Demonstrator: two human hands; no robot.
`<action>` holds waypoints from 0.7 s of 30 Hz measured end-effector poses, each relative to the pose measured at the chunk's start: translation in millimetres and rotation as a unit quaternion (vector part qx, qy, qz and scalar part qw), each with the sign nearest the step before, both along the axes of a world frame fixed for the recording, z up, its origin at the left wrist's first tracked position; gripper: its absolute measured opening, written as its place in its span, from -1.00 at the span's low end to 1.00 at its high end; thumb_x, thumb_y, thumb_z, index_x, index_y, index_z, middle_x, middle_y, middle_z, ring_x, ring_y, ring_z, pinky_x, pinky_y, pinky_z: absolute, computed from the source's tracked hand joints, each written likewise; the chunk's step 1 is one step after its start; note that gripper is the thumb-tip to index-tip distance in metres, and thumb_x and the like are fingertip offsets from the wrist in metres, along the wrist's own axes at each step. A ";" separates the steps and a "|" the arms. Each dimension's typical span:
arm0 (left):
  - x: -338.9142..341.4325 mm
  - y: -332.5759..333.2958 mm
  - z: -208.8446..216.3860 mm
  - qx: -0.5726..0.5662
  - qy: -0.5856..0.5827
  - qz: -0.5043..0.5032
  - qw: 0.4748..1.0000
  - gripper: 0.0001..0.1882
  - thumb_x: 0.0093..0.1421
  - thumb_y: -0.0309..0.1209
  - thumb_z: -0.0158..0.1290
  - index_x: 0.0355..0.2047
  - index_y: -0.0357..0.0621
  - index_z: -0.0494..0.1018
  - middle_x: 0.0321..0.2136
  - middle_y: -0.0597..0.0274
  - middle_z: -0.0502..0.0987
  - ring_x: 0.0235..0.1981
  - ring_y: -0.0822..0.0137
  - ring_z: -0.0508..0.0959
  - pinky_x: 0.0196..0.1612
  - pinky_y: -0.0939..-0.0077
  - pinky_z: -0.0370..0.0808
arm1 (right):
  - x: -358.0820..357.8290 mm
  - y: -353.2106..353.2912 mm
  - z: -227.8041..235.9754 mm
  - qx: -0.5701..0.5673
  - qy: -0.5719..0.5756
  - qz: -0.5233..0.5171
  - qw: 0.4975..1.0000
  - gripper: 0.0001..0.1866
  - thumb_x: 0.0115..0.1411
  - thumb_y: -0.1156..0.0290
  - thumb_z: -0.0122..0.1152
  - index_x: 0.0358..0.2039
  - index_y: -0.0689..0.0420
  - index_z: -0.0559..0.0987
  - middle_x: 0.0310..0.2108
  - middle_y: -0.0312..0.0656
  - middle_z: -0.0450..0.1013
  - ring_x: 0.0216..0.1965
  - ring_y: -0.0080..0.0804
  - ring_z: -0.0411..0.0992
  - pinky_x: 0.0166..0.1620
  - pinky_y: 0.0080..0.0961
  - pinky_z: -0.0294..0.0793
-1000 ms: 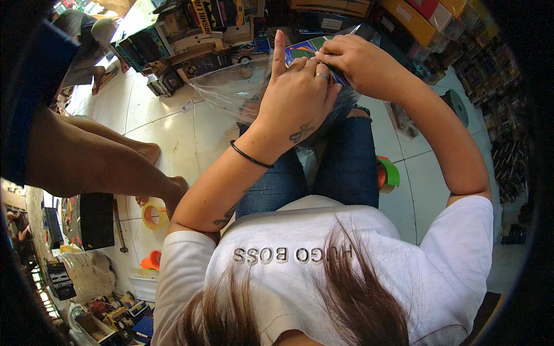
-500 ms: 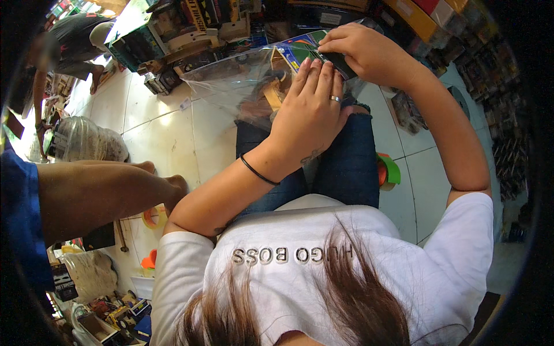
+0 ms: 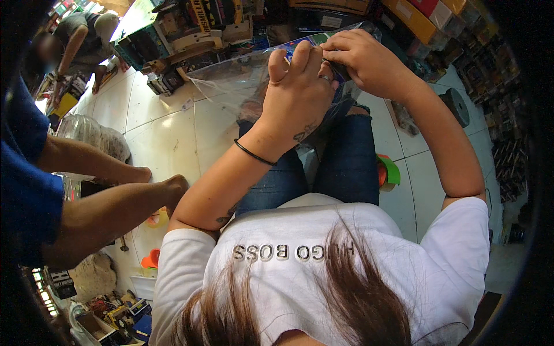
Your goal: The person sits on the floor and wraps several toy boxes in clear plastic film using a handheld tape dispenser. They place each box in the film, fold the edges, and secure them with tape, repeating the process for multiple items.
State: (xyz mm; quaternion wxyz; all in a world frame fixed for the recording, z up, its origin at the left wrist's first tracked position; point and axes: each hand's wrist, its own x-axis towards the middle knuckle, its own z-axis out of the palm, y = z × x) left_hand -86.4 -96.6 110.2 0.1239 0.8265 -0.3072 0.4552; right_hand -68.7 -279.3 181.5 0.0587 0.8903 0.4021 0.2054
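Just beside the left hand [image 3: 301, 91], whose grip I cannot tell, the right hand [image 3: 370, 64] pinches the clear bag [image 3: 234, 81] near its far edge; tiled floor [image 3: 164, 135] stretches left

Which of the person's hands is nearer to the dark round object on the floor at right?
Right. The right hand is at the clear plastic, left of the dark round object; the left hand is also at the plastic, farther left.
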 end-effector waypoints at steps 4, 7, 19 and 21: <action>-2.0 2.2 -2.6 0.000 0.020 0.019 1.000 -0.74 0.13 -0.20 0.06 -0.22 0.02 0.58 -0.06 0.34 0.46 0.17 0.29 0.25 0.27 -0.13 -0.31 | -2.8 4.6 -3.9 0.007 -0.053 0.023 0.998 -0.61 0.02 0.62 0.14 -0.08 0.14 0.56 -0.05 -0.14 0.44 0.04 -0.17 0.36 0.18 -0.31 0.26; -1.9 3.5 -2.9 0.028 0.027 0.031 0.999 -0.72 0.14 -0.20 0.04 -0.17 0.02 0.55 -0.09 0.35 0.51 0.17 0.29 0.31 0.25 -0.31 -0.44 | -2.2 7.8 -5.6 0.018 -0.028 0.009 0.999 -0.63 0.05 0.59 0.10 -0.08 0.13 0.56 -0.04 -0.15 0.44 0.06 -0.19 0.34 0.20 -0.27 0.21; 0.2 7.0 -1.6 0.035 0.043 -0.001 0.998 -0.66 0.12 -0.18 0.07 -0.14 -0.04 0.53 -0.15 0.29 0.55 0.00 0.35 0.46 0.24 -0.38 -0.45 | -118.9 -170.2 -179.7 0.038 0.358 -0.644 0.675 0.07 -0.10 -0.04 0.41 0.31 0.15 0.07 0.31 0.09 0.01 0.33 0.03 -0.04 0.27 -0.05 0.04; 1.6 7.6 -2.5 0.030 0.041 -0.017 0.999 -0.65 0.11 -0.18 0.08 -0.14 -0.05 0.53 -0.14 0.29 0.54 -0.02 0.36 0.47 0.24 -0.37 -0.45 | -146.6 -213.0 -253.6 0.057 0.377 -0.664 0.644 0.08 -0.07 -0.20 0.28 0.32 0.13 0.05 0.30 0.14 0.01 0.32 0.04 0.00 0.24 -0.05 0.12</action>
